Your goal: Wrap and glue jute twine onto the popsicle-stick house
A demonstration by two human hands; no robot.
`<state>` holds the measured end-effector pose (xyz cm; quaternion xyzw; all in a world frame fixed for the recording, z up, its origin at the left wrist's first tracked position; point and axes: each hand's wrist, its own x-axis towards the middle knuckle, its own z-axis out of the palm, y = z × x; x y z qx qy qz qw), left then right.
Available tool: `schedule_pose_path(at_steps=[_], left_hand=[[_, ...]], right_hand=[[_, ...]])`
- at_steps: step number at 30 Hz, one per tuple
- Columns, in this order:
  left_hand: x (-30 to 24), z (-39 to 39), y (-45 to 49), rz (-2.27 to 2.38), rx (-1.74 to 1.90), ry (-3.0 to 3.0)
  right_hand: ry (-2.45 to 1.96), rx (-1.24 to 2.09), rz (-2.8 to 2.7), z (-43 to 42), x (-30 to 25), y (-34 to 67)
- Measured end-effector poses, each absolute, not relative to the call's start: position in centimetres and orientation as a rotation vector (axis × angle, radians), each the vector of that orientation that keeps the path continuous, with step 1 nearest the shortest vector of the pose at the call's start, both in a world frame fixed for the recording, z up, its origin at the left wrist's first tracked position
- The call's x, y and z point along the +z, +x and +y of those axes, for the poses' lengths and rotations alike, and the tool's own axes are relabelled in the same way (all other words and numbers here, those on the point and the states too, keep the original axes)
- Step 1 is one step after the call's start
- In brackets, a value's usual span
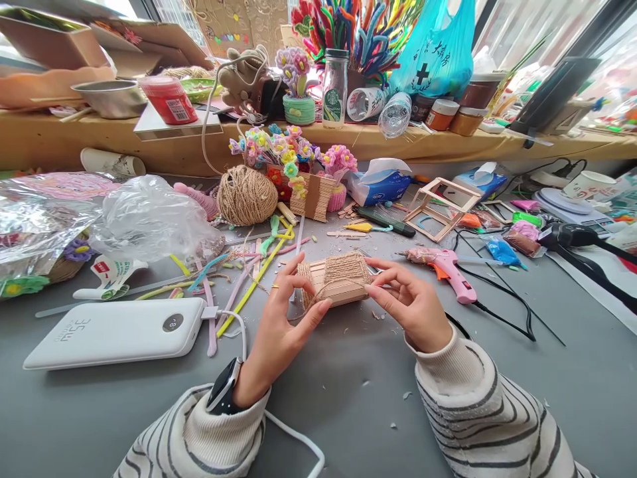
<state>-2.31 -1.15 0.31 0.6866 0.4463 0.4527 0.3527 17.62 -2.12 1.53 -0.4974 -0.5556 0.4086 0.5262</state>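
Note:
Between my hands is a small craft-stick box (343, 294), partly wrapped in jute twine (347, 267), lying on its side just above or on the table. My left hand (284, 318) grips its left end, fingers behind and thumb at the front lower edge. A loose strand of twine runs near that thumb. At the right end, my right hand (411, 302) pinches the box's corner between thumb and fingers. Behind it stand a ball of twine (247, 195) and a finished-looking stick box (312, 196) holding pipe-cleaner flowers (279, 149).
A pink glue gun (445, 269) lies to the right with its black cord. On the left are a white power bank (119, 332) with a cable, and plastic bags (154, 219). A wooden stick frame (440, 209) and a green-handled cutter (385, 220) lie behind.

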Motion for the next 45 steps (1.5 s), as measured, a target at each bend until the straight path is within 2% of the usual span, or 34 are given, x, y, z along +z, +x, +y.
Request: schedule_pose_path(at_steps=[7, 22, 33, 45], left_hand=[[0.0, -1.0, -2.4, 1.134, 1.245, 1.788], [0.4, -1.2, -2.4, 1.127, 1.225, 1.739], [1.3, -1.0, -1.5, 1.283, 1.201, 2.044], [0.6, -0.9, -1.8, 1.250, 1.291, 2.035]], right_hand=[[-1.210, 0.923, -1.408, -2.0, 1.4, 17.6], [-1.168, 1.212, -1.102, -2.0, 0.9, 16.7], [-1.192, 1.212, -1.129, -2.0, 1.2, 16.6], [-1.194, 1.181, -1.161, -2.1, 1.2, 16.6]])
